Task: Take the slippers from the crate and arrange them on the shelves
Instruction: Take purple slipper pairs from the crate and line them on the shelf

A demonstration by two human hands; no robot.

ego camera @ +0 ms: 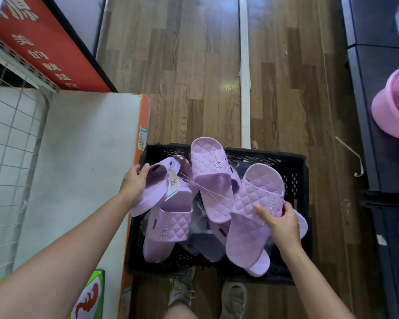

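Observation:
A black perforated crate point(295, 171) stands on the wooden floor in front of my feet, holding several lilac quilted slippers. My left hand point(134, 183) grips one slipper point(154, 189) by its edge at the crate's left rim; a paper tag point(173, 184) hangs from it, and thin threads run from it to the other slippers. My right hand point(280, 223) holds the strap of another slipper point(256, 208) on the crate's right side. A third slipper point(211, 166) leans against the far wall of the crate. A fourth point(168, 229) lies at the near left.
A white shelf board point(78, 157) with an orange edge and a price label point(142, 138) runs along the crate's left side, with wire grid behind it. Dark shelving point(378, 88) on the right carries a pink basin point(394, 107). A white floor strip point(244, 65) runs ahead.

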